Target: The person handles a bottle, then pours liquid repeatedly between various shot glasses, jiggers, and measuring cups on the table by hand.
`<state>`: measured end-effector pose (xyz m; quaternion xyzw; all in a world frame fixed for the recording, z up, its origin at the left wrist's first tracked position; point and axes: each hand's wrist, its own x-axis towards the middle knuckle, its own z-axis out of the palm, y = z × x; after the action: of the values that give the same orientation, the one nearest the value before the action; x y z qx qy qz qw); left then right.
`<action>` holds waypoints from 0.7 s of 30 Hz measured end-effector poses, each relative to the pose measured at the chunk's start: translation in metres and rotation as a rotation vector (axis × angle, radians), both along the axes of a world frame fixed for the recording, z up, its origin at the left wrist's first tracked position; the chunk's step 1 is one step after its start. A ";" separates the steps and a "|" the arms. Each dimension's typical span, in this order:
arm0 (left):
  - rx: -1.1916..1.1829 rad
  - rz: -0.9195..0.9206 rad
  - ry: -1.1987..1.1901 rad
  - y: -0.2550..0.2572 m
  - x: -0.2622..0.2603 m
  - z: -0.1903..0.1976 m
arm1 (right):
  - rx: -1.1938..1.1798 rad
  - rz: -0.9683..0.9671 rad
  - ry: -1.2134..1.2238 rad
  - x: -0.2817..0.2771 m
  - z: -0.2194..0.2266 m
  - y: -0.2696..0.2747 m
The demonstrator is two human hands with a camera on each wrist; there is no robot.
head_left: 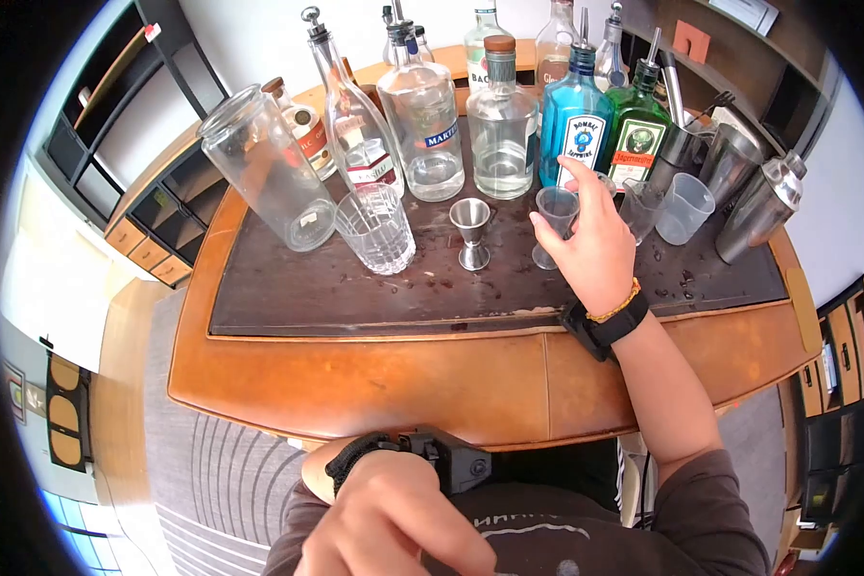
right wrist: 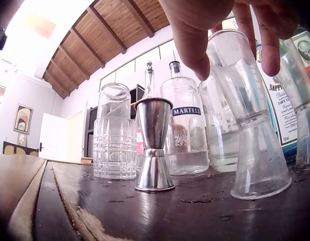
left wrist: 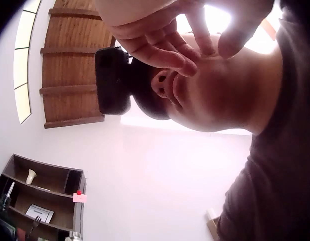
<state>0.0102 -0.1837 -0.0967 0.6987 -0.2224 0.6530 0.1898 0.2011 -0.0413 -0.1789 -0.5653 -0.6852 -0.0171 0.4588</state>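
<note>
My right hand (head_left: pixel 597 248) reaches over the table to a clear hourglass-shaped jigger (head_left: pixel 556 204), thumb and fingers spread around its upper cup. In the right wrist view the clear jigger (right wrist: pixel 260 163) stands upright on its wide base, with the thumb on one side and fingers behind. A steel jigger (head_left: pixel 471 228) stands just left of it, and a cut-pattern glass tumbler (head_left: pixel 376 233) further left. My left hand (head_left: pixel 384 523) is raised before the chest. The left wrist view shows its loosely bent fingers (left wrist: pixel 167 59) by the chin, holding nothing.
Liquor bottles line the back, among them a blue bottle (head_left: pixel 574 120) and a green bottle (head_left: pixel 636 125). A large glass jar (head_left: pixel 269 173) stands left. At right are a plastic cup (head_left: pixel 684 209) and a steel shaker (head_left: pixel 760 211). Water drops dot the dark tabletop (head_left: pixel 355 302).
</note>
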 end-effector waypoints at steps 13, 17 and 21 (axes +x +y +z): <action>0.057 -0.275 0.081 0.007 -0.015 -0.018 | 0.014 0.002 0.001 0.001 0.000 0.000; -0.080 0.010 -0.099 -0.004 0.001 0.005 | 0.035 0.006 -0.005 0.002 -0.001 0.001; -0.062 -0.160 0.017 0.004 -0.012 -0.009 | 0.036 0.015 -0.004 0.001 -0.002 0.001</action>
<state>-0.0016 -0.1800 -0.1062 0.6781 -0.2554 0.6363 0.2647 0.2017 -0.0398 -0.1812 -0.5517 -0.6900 -0.0269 0.4678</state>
